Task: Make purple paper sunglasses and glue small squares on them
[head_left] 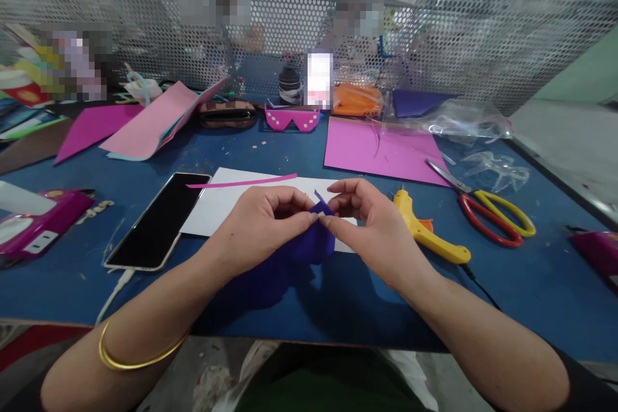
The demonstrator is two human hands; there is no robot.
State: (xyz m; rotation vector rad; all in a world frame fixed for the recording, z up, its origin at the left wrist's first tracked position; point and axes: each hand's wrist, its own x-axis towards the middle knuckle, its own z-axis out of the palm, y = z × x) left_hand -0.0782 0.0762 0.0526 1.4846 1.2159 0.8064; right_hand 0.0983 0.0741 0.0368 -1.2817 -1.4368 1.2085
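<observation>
Both hands meet over the middle of the blue table, pinching a dark blue foam piece [316, 244] between thumbs and fingers. My left hand [263, 222] grips its upper edge from the left, and my right hand [364, 219] closes on the same edge from the right. A small white bit shows on the piece between the thumbs. Much of the blue piece is hidden behind the fingers. Beneath the hands lies a white sheet [212, 206], with a thin magenta strip [241, 181] across its far part. Just right of my right hand is a yellow glue gun [425, 232].
A phone [157, 222] with a cable lies left. Scissors [487, 212] and a pink-purple foam sheet [381, 151] are on the right. Pink pixel-style glasses [292, 119] stand at the back near a case [228, 114]. Magenta tools [46, 222] lie at both sides; perforated metal rises behind.
</observation>
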